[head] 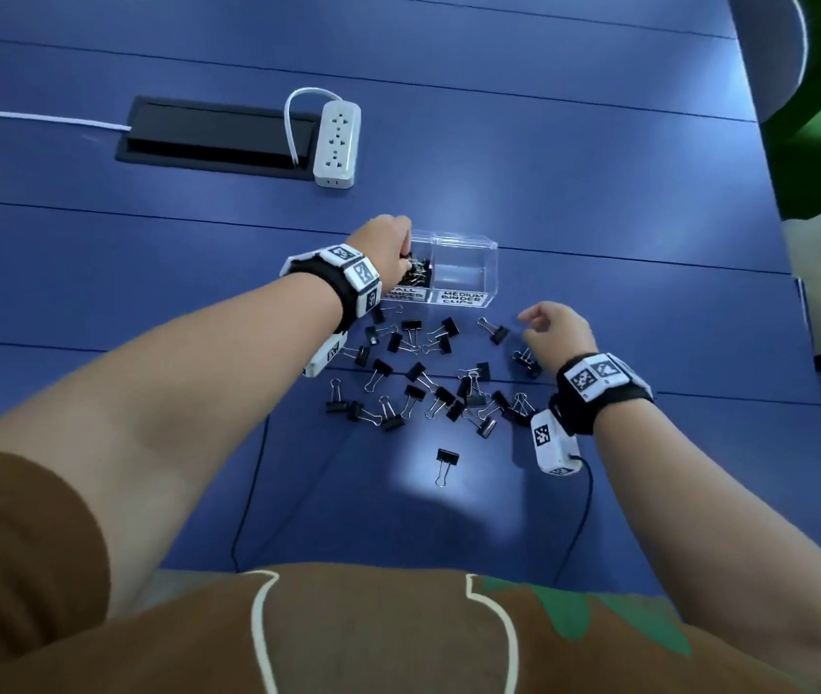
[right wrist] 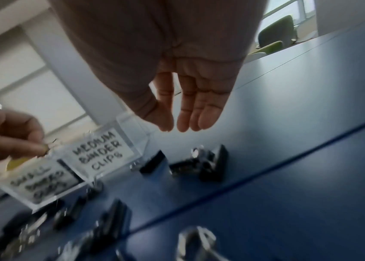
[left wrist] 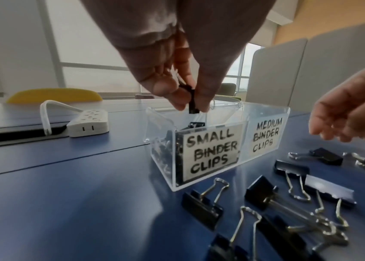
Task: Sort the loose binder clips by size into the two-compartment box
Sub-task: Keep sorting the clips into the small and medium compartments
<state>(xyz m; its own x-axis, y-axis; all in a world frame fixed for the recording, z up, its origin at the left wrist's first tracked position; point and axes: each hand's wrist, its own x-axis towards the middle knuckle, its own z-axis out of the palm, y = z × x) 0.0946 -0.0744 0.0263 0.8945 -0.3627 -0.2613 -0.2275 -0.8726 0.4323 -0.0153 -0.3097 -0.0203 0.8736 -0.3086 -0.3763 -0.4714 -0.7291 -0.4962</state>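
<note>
Clips (head: 418, 378), black with silver handles, lie scattered on the blue bench (head: 598, 192) in front of me, just before a clear two-compartment box (head: 453, 270). My left hand (left wrist: 177, 76) hangs over the compartment labelled SMALL BINDER CLIPS, its grip pinching one small black clip (left wrist: 192, 104) above the clips already inside. The compartment labelled MEDIUM BINDER CLIPS looks empty. My right hand (head: 556, 333) hovers over the pile's right edge, fingers (right wrist: 199, 113) relaxed, holding nothing. A white power strip (head: 337, 142) sits farther back.
</note>
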